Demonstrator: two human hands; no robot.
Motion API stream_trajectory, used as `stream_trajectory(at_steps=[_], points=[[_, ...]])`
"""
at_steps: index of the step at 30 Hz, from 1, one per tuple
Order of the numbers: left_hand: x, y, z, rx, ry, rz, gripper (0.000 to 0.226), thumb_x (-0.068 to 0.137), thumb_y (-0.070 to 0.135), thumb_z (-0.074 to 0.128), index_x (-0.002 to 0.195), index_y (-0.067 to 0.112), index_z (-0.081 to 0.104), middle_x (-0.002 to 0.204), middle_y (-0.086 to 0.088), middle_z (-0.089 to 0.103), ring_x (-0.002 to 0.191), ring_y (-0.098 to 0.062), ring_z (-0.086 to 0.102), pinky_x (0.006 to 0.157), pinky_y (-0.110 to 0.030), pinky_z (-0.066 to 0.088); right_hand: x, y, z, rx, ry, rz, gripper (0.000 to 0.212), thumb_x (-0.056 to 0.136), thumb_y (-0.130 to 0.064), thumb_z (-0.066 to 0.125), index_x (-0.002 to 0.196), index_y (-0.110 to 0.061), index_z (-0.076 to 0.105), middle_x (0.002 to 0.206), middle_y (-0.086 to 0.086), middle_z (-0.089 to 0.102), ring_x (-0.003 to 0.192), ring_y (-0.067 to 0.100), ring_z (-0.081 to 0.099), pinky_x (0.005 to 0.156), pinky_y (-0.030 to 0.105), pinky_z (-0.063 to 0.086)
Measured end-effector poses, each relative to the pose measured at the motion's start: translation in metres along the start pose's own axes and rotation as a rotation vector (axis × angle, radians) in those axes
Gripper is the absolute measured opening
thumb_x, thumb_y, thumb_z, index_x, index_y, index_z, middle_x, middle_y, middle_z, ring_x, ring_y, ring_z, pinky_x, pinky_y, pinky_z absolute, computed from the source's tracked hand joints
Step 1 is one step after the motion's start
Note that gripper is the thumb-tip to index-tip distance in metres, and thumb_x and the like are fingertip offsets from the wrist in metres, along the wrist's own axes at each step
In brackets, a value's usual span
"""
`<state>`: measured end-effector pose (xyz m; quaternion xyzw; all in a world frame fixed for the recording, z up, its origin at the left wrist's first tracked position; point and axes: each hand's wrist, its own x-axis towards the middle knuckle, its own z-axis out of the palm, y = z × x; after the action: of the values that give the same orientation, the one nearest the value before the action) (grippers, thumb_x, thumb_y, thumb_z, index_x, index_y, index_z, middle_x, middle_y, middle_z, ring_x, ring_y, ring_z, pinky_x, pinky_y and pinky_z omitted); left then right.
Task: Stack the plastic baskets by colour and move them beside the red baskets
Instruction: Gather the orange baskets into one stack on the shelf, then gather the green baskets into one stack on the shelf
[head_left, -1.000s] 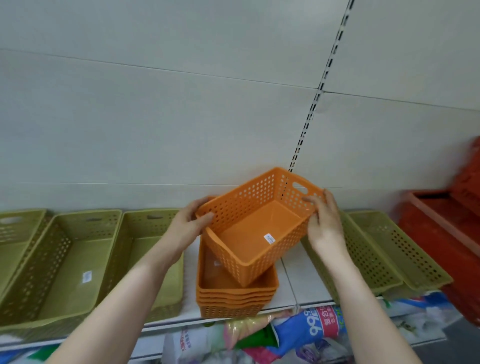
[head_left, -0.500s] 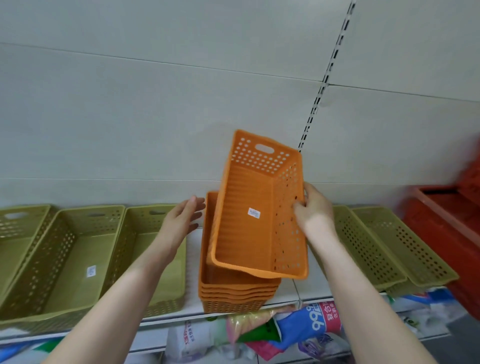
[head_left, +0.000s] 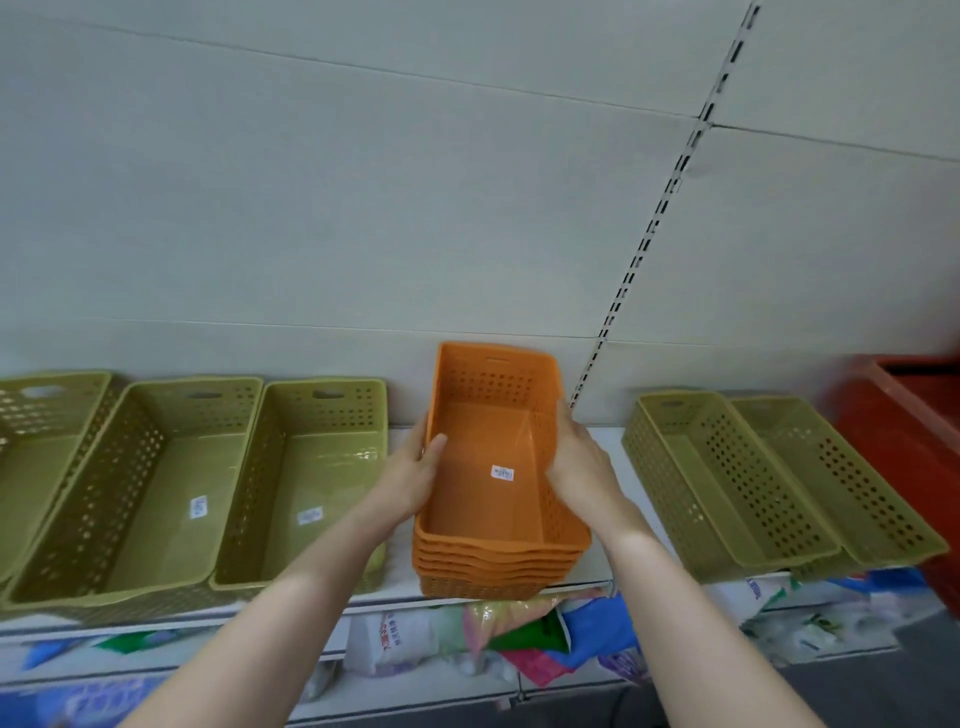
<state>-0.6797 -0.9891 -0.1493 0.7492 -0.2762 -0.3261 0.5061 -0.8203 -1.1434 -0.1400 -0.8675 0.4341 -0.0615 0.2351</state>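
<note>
– Grey wall panels fill the back. What is under them?
– A white shelf, long from left to right. Three wide green baskets stand on its left part, side by side, with their rims almost touching.
– And on the right part?
– Two narrow green baskets, touching along their long sides. Their front ends reach the front edge of the shelf. Beyond them, at the border of the view, are the red baskets.
– Where is the orange stack?
– In the middle, between the two green groups, with its front at the shelf edge. A strip of bare shelf is open on each side, and the right one is wider.
– The hands?
– The left hand grasps the left rim of the top orange basket, thumb inside. The right hand clasps the right rim. This basket sits nested in the stack.
– Anything smaller?
– A white label on its floor.
</note>
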Motion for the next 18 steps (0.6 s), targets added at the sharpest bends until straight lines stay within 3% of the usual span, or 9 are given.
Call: stream_trajectory(at_steps=[3, 6, 8, 11, 14, 18], points=[[0.003, -0.005, -0.006, 0.040, -0.014, 0.030, 0.052, 0.098, 0.042, 0.044, 0.147, 0.028, 0.036, 0.141, -0.003, 0.054, 0.127, -0.022, 0.051, 0.109, -0.040, 0.039, -0.002, 0.003, 0.009, -0.019, 0.039, 0.004, 0.073, 0.097, -0.032, 0.041, 0.152, -0.041, -0.005, 0.136, 0.012, 0.052, 0.113, 0.037, 0.059, 0.094, 0.050, 0.049], [-0.005, -0.008, -0.018, 0.167, 0.008, 0.096, 0.044, 0.098, 0.038, 0.046, 0.139, 0.023, 0.049, 0.132, -0.002, 0.062, 0.118, -0.019, 0.059, 0.098, -0.028, 0.045, -0.006, -0.004, 0.008, -0.164, 0.162, -0.018, 0.063, 0.091, -0.013, 0.047, 0.150, -0.022, 0.026, 0.128, 0.015, 0.055, 0.112, 0.037, 0.055, 0.093, 0.046, 0.048], [-0.018, -0.015, -0.031, 0.290, 0.154, 0.184, 0.037, 0.099, 0.034, 0.046, 0.129, 0.019, 0.060, 0.125, -0.002, 0.067, 0.112, -0.018, 0.062, 0.088, -0.024, 0.046, -0.015, -0.018, 0.007, -0.220, 0.368, -0.099, 0.056, 0.086, -0.003, 0.052, 0.141, -0.009, 0.045, 0.131, 0.017, 0.054, 0.122, 0.038, 0.047, 0.101, 0.046, 0.042], [-0.047, -0.035, -0.062, 0.416, 0.372, 0.295, 0.036, 0.093, 0.035, 0.049, 0.119, 0.017, 0.066, 0.118, -0.002, 0.069, 0.107, -0.020, 0.065, 0.090, -0.034, 0.051, -0.038, -0.053, 0.014, -0.065, 0.550, -0.286, 0.045, 0.090, -0.005, 0.055, 0.135, -0.007, 0.053, 0.135, 0.017, 0.053, 0.128, 0.036, 0.044, 0.109, 0.044, 0.037], [-0.074, -0.060, -0.100, 0.563, 0.507, 0.278, 0.033, 0.089, 0.027, 0.054, 0.115, 0.013, 0.067, 0.115, -0.006, 0.069, 0.104, -0.026, 0.066, 0.089, -0.033, 0.050, -0.053, -0.091, 0.031, 0.061, 0.531, -0.459, 0.040, 0.093, -0.008, 0.054, 0.132, -0.007, 0.056, 0.134, 0.016, 0.055, 0.127, 0.032, 0.047, 0.111, 0.037, 0.033], [-0.105, -0.090, -0.141, 0.719, 0.609, 0.089, 0.036, 0.087, 0.027, 0.057, 0.118, 0.010, 0.066, 0.118, -0.010, 0.067, 0.105, -0.032, 0.064, 0.092, -0.036, 0.047, -0.067, -0.134, 0.070, 0.129, 0.273, -0.644, 0.042, 0.092, -0.011, 0.054, 0.134, -0.008, 0.055, 0.134, 0.013, 0.055, 0.125, 0.030, 0.048, 0.109, 0.036, 0.037]])
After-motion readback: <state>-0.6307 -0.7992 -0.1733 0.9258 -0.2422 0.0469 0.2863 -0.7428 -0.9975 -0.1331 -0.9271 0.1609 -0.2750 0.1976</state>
